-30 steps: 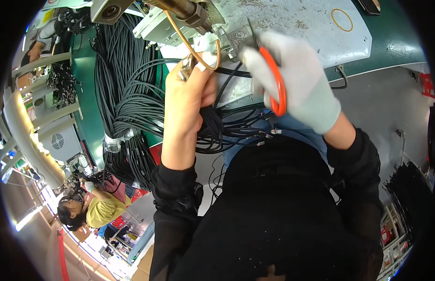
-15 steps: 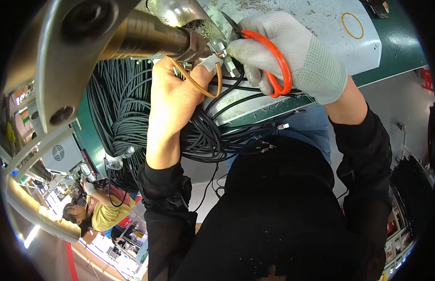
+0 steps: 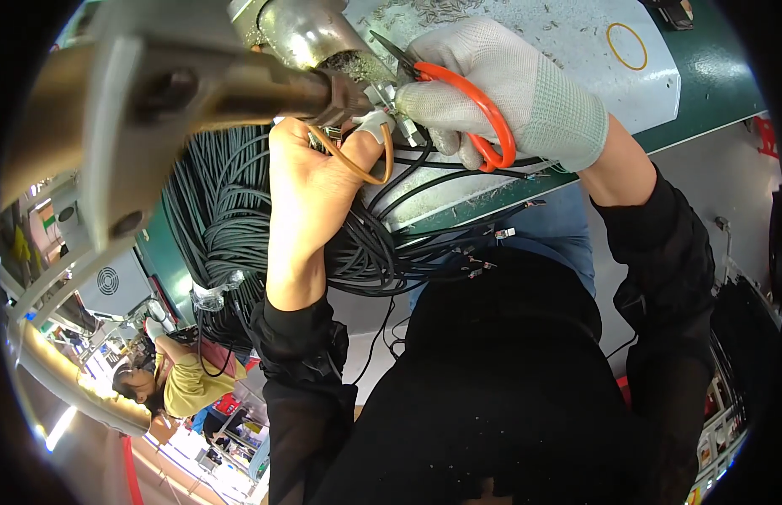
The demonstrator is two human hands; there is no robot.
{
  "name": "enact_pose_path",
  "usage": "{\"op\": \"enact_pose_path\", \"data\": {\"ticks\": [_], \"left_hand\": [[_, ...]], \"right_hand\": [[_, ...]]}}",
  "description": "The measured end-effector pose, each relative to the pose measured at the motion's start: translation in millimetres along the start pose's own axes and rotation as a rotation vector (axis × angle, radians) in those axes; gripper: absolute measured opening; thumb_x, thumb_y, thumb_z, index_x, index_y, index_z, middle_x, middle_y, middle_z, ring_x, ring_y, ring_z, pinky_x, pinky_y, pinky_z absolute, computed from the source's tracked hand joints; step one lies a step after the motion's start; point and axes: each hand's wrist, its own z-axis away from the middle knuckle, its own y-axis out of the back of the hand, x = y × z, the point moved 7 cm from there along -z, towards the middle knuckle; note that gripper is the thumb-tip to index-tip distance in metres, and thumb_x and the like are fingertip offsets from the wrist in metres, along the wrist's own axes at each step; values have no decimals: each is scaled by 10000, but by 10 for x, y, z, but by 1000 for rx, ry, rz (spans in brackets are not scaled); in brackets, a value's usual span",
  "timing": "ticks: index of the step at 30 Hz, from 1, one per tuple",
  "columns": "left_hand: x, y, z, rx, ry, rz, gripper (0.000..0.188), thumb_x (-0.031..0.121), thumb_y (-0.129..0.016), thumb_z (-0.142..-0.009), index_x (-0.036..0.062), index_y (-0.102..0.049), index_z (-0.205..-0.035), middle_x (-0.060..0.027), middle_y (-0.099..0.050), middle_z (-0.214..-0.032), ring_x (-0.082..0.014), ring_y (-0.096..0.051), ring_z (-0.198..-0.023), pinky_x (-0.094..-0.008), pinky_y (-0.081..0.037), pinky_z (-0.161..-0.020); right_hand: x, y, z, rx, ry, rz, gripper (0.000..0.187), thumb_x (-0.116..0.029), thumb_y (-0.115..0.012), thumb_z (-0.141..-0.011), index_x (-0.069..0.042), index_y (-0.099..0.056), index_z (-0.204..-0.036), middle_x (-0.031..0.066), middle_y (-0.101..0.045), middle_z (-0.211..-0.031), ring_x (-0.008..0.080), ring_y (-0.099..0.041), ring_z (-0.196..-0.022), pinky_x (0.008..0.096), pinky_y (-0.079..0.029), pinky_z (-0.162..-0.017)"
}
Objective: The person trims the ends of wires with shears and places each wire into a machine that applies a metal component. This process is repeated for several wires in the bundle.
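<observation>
My right hand, in a pale knitted glove, is closed on scissors with red-orange handles; their dark blades point up and left. Its thumb and fingers also press at a small silver metal connector on a black cable. From the other side my bare left hand pinches the connector, a white cover on its thumb. A yellow-brown loop hangs around that thumb. Part of the left fingers is hidden behind a metal fixture.
A blurred metal arm fills the upper left, close by. Coiled black cables lie at the left. A metal cylinder with clippings stands behind my hands. A yellow band lies on the white board. Another person sits lower left.
Both hands, with the connector and scissors, have shifted slightly left in the picture. The metal arm and cylinder also appear moved, as the view has shifted. Both grips look the same.
</observation>
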Motion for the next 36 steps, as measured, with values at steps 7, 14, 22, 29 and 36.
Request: {"op": "enact_pose_path", "data": {"ticks": [7, 14, 22, 29, 36], "left_hand": [[-101, 43, 58, 25, 103, 62, 185, 70, -639, -773, 2, -612, -942, 7, -598, -788, -60, -524, -685, -207, -443, -625], [-150, 54, 22, 4, 45, 12, 221, 91, -655, -784, 6, -611, -982, -14, -614, -842, -76, -548, -713, -216, -461, -645], [-250, 41, 85, -229, 167, 377, 151, 77, -575, -871, 1, -547, -999, -36, -603, -777, -90, -549, -629, -202, -454, -573], [-260, 90, 615, 216, 42, 409, 99, 44, -465, -932, 4, -493, -1018, -62, -587, -710, -143, -584, -595, -242, -443, -506], [314, -457, 984, -79, -338, -445, 177, -10, -550, -846, -1, -493, -1013, -111, -567, -688, -235, -614, -574, -283, -445, -500]], "right_hand": [[111, -13, -4, 34, 65, -107, 261, -249, -640, -845, -7, -592, -759, 36, -528, -505, 94, -503, -399, 197, -404, -375], [-1, -6, -64, -46, 80, 61, 265, -248, -614, -846, 0, -578, -760, 48, -545, -518, 109, -530, -411, 207, -410, -381], [36, 7, -10, 61, 72, 169, 229, -214, -588, -827, -3, -566, -740, 52, -549, -519, 113, -536, -410, 230, -422, -394], [-173, 254, 788, 378, 155, 909, 273, -248, -616, -808, 2, -557, -716, 89, -526, -513, 161, -587, -503, 269, -434, -491], [-348, -155, 952, 273, 2, 356, 207, -188, -575, -825, 10, -562, -766, 11, -514, -514, 57, -452, -423, 216, -360, -414]]}}
